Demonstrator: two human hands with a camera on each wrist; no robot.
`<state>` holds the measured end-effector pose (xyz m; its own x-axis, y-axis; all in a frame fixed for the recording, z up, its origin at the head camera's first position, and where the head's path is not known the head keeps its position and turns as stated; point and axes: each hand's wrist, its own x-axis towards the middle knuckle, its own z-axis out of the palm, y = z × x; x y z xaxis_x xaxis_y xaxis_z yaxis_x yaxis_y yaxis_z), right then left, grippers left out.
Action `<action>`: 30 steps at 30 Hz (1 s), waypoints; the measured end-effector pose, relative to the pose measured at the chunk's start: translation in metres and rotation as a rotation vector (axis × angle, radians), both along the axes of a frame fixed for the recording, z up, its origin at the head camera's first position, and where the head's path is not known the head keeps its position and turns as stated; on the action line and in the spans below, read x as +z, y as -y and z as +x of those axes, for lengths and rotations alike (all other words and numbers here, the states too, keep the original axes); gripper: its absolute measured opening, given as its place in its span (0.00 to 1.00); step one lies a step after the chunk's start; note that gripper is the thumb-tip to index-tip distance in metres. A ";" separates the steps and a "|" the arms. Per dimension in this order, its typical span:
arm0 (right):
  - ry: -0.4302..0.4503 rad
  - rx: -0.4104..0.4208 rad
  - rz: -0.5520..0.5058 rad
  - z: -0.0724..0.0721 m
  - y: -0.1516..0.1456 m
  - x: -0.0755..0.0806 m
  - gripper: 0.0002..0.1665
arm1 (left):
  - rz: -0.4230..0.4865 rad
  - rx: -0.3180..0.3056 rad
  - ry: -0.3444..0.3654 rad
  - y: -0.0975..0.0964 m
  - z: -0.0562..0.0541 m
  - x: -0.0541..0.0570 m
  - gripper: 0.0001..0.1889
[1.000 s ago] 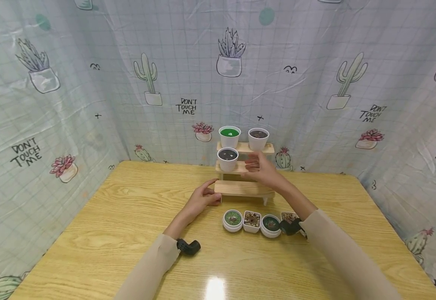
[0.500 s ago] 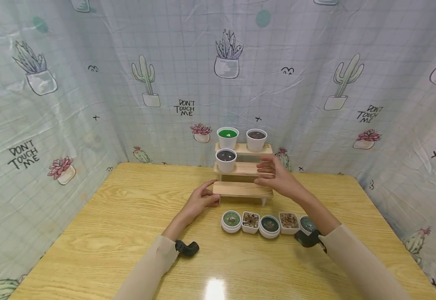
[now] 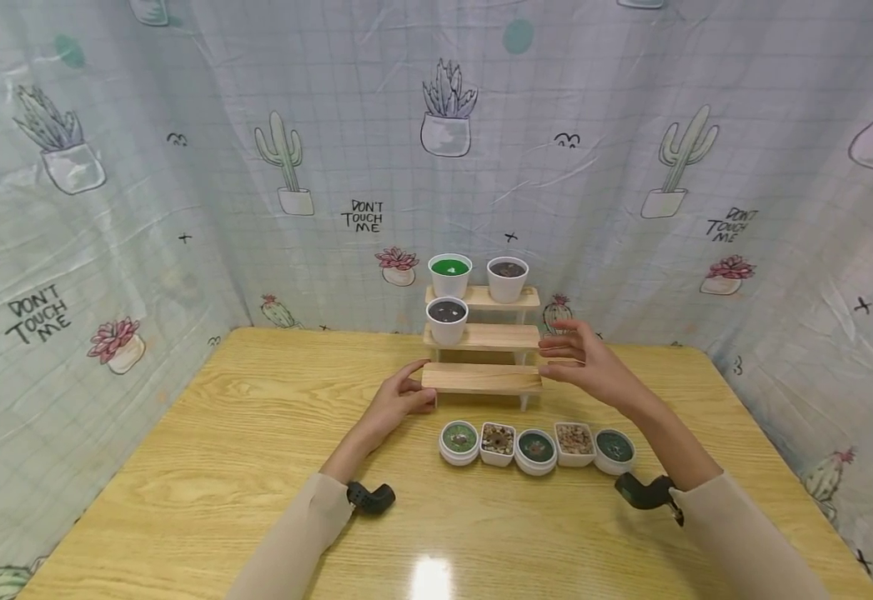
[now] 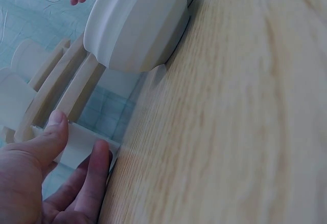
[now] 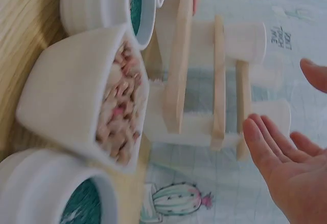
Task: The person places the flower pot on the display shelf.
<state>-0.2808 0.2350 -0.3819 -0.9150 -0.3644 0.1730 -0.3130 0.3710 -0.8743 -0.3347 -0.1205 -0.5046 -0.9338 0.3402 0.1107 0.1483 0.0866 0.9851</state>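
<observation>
A three-step wooden stand [image 3: 481, 377] with white legs stands at the back of the table. My left hand [image 3: 394, 402] holds its left end; the left wrist view shows the thumb [image 4: 55, 124] and fingers around the white leg [image 4: 82, 144]. My right hand [image 3: 589, 367] holds nothing, fingers apart, just off the stand's right end. On the top step are a white pot with a green surface [image 3: 449, 279] and a white pot with a brown surface [image 3: 507, 282]. Another white pot with a dark, flecked surface [image 3: 447, 323] sits at the left of the middle step.
A row of small white pots lies in front of the stand: a round light-green one [image 3: 459, 442], a square pebble-filled one [image 3: 498, 443], a round dark-green one [image 3: 536, 452], a square tan-pebbled one [image 3: 574, 443] and another round one [image 3: 614, 452]. A patterned curtain [image 3: 376, 108] hangs behind.
My right hand has moved right, from beside the pot on the middle step to just past the stand's right end. The left hand keeps its place. The rightmost small pots have come into view.
</observation>
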 end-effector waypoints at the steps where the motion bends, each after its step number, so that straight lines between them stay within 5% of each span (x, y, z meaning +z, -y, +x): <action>1: 0.000 0.003 -0.001 0.001 -0.003 -0.001 0.47 | 0.000 0.001 0.000 0.000 0.000 0.000 0.36; 22: 0.048 -0.018 -0.080 0.025 -0.060 -0.044 0.43 | -0.020 -0.002 0.000 0.003 0.002 0.000 0.37; 30: 0.061 0.028 -0.018 0.027 -0.079 -0.058 0.37 | -0.017 -0.004 -0.003 0.002 0.001 0.001 0.37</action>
<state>-0.2543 0.3145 -0.4401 -0.9134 -0.3876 0.1243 -0.2693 0.3465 -0.8986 -0.3337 -0.1221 -0.5040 -0.9319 0.3462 0.1079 0.1519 0.1024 0.9831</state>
